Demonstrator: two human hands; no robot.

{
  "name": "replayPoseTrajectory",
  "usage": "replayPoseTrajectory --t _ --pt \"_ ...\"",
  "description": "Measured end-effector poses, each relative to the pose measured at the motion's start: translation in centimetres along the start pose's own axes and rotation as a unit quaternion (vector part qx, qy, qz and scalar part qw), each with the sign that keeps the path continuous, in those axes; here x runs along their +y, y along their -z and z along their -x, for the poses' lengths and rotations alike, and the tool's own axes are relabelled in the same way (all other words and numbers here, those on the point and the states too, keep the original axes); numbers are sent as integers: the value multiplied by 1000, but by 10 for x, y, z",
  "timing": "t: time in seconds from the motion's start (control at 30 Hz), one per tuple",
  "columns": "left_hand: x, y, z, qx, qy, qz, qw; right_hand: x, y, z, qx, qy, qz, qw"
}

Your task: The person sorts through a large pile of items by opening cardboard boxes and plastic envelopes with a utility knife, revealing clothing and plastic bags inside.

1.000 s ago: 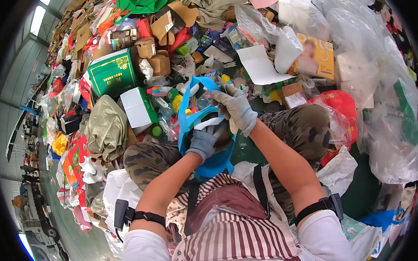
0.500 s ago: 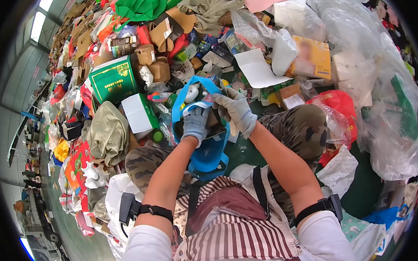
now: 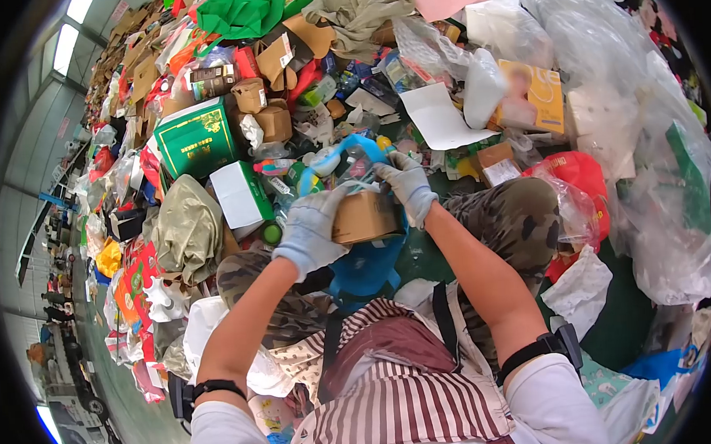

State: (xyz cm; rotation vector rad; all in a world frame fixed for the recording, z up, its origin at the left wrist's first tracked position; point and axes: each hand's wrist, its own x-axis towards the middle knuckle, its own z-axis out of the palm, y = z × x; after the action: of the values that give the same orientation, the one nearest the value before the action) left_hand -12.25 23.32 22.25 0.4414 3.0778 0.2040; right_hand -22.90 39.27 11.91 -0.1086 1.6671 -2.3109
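Note:
A small brown cardboard box (image 3: 366, 218) is up in front of me, over a blue bag (image 3: 363, 271) between my knees. My left hand (image 3: 311, 230), in a pale work glove, grips the box at its left side and top edge. The fingers of my right hand (image 3: 409, 186), gloved too, are closed on the bag's edge beside the box's upper right corner. Beyond both hands arches a blue handle. Clear plastic shows just behind the box, and part of the bag lies hidden under it.
Mixed waste is heaped all round. A green box (image 3: 196, 142) and a white-and-green box (image 3: 240, 197) lie at left, near a crumpled khaki cloth (image 3: 185, 233). To the right are a yellow box (image 3: 531, 99), a red bag (image 3: 580, 184) and large clear plastic sheeting (image 3: 665, 232).
My left hand has come up out of the blue bag and moved left, now with the cardboard box in full view. My right hand keeps hold at the bag's edge, slightly shifted.

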Motion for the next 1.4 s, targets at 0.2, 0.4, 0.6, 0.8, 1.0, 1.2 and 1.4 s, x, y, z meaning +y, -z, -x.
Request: replayPoseTrajectory --t 0.2,0.4,0.6,0.8,1.0,1.2,1.4 --pt "-46 56 25 225 124 580 773 10 26 -27 121 -28 16 992" --pt "-87 62 0 267 85 771 572 -83 30 -50 59 176 183 965" --pt "-50 45 -70 448 58 625 636 -153 -19 -35 -85 -49 121 988" --pt "-47 27 -101 533 68 391 747 -121 -27 -83 -62 -174 -96 978" --pt "-108 24 -115 417 302 761 395 -109 -45 -103 -65 -64 -63 994" --pt "-121 17 -123 398 409 285 770 -117 -55 -106 -21 29 33 999" --pt "-122 12 -121 334 403 81 848 -130 -52 -87 -122 37 59 990"
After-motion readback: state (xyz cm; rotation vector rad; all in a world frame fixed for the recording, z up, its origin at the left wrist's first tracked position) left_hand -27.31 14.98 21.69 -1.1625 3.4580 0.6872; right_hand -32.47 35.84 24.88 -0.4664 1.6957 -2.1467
